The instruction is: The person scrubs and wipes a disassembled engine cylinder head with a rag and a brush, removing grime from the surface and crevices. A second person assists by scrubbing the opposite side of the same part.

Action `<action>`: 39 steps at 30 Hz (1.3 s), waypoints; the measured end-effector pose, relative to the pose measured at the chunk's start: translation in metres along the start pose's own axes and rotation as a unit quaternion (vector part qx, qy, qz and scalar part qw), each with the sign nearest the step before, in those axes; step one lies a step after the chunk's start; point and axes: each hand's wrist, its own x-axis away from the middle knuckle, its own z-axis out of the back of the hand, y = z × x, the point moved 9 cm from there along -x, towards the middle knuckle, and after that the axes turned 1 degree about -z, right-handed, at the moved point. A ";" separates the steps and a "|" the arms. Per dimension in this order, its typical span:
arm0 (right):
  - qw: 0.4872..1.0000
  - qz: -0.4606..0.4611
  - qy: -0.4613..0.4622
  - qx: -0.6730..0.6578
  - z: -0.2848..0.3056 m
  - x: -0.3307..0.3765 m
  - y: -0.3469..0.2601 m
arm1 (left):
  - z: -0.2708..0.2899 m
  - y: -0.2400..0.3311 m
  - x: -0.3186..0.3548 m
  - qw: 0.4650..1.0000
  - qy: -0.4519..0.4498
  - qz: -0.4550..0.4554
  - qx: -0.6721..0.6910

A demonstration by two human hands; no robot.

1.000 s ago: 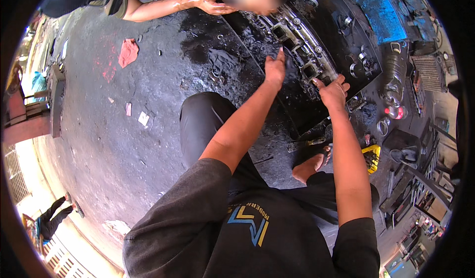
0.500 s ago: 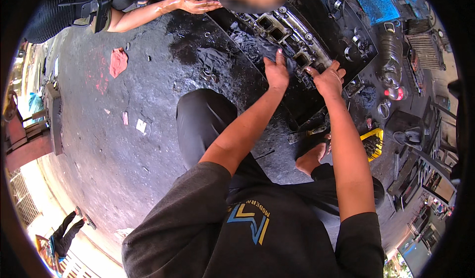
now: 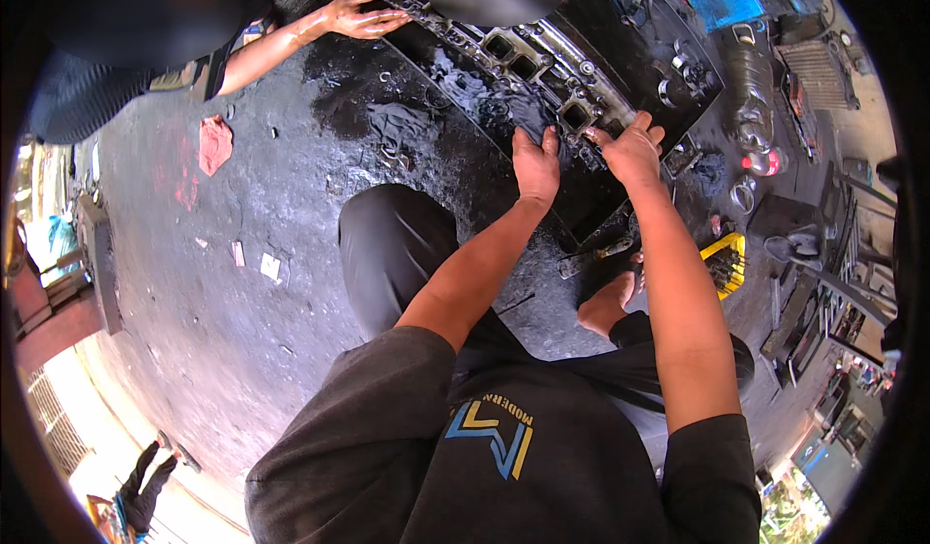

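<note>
A greasy metal engine cylinder head (image 3: 605, 108) with square ports lies across a shallow black tray (image 3: 591, 200). My left hand (image 3: 536, 168) is closed on a dark, oily rag (image 3: 528, 113), which lies bunched along the left side of the cylinder head. My right hand (image 3: 633, 154) grips the near right end of the same part, thumb beside the nearest square port and fingers over the outer edge. From the upper left, a co-worker's hand (image 3: 366, 16) reaches to its far end, fingers stretched out. The palm side of both my hands is hidden.
Ring-shaped metal parts (image 3: 678, 74) sit in the tray's right side. Beyond it lie a large clear bottle (image 3: 754, 98), a red-labelled bottle (image 3: 763, 162) and a yellow basket (image 3: 725, 263) of small dark parts. A red cloth (image 3: 215, 145) lies on the stained floor at left.
My left hand has drawn back toward me along the cylinder head. My right hand keeps its place on it. The whole view has shifted slightly, and the co-worker shows more at upper left.
</note>
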 end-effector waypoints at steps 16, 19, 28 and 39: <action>1.000 -0.023 -0.015 0.003 0.004 0.004 -0.003 | -0.014 -0.019 -0.024 0.994 -0.073 0.050 0.063; 1.000 -0.017 -0.008 0.009 0.004 0.004 -0.003 | -0.009 -0.029 -0.020 0.988 -0.132 0.084 0.008; 1.000 -0.012 -0.003 0.002 0.004 0.005 -0.002 | 0.029 0.008 0.014 0.993 -0.083 0.082 -0.034; 1.000 0.009 0.026 0.007 0.004 0.003 -0.001 | 0.012 0.049 0.013 0.991 -0.066 -0.054 -0.102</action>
